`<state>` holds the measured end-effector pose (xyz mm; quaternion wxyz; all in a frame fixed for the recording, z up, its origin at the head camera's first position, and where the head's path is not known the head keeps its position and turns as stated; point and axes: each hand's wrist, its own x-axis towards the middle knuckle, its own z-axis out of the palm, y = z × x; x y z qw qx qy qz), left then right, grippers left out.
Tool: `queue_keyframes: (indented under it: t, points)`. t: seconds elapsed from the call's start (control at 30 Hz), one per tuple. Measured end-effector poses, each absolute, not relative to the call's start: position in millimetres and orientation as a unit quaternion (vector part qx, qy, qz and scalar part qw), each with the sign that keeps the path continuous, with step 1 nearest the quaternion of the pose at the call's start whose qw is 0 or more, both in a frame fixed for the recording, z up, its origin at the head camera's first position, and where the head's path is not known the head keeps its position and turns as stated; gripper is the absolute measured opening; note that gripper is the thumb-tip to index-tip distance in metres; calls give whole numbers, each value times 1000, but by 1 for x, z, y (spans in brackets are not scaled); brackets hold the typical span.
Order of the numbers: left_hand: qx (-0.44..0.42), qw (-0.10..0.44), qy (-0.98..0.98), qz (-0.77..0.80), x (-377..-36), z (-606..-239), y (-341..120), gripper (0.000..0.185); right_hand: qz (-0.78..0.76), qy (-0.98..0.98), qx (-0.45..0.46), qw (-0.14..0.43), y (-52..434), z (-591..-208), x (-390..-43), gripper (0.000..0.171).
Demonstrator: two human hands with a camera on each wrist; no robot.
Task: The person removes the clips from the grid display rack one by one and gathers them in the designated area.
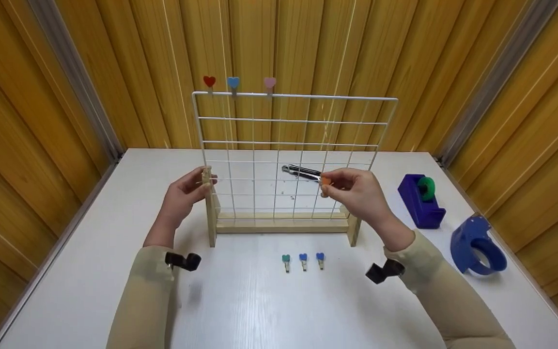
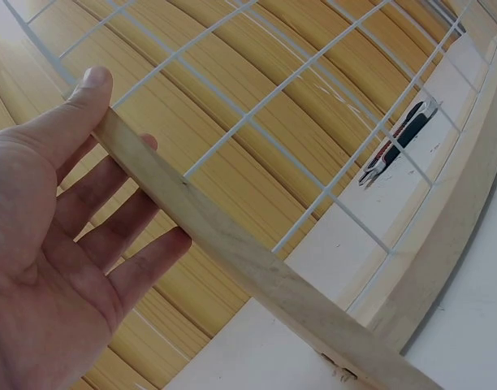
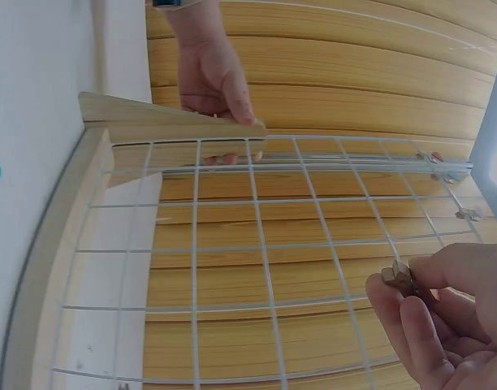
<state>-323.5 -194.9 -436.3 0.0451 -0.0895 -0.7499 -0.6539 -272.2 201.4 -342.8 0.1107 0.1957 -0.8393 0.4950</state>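
Note:
In the head view, a white wire grid [image 1: 308,96] stands upright in a wooden base [image 1: 279,228]. My left hand [image 1: 182,193] grips the top of the base's left wooden upright [image 2: 232,244], thumb on one side and fingers on the other. In my right hand [image 1: 364,194], thumb and fingers pinch a small wooden clothespin [image 3: 400,278] with an orange heart [image 1: 326,180], held close to the grid's right part. A red heart clothespin [image 1: 209,81], a light blue one [image 1: 233,82] and a pink one [image 1: 270,82] stand clipped along the top rail.
Before the base lie a green heart clothespin [image 1: 286,259] and two blue ones [image 1: 303,258]. Pliers [image 1: 303,171] and small scraps lie behind the grid. To the right are a purple tape dispenser [image 1: 415,206] and a blue tape cutter [image 1: 464,240]. Wood-patterned walls surround the table.

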Motion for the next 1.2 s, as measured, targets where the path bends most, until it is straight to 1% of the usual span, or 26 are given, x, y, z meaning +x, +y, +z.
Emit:
queue_keyframes:
  t: [0.33,0.53,0.93,1.1,1.2]
  points:
    - [-102,45,-744,-659,-326,-438,-197,55,507,-848,145,52,218,-386,-260,23]
    - [-104,48,-744,-658,-325,-438,-197,56,514,-850,111,31,231,-408,-253,25]
    - [-103,52,-746,-656,-324,-436,-196,56,549,-828,101,-45,258,-454,-249,28]
    - [-103,54,-745,-657,-324,-437,-197,55,535,-838,83,-73,264,-475,-251,27]
    - [-102,52,-745,-657,-324,-438,-196,55,523,-846,69,-80,265,-485,-251,25]
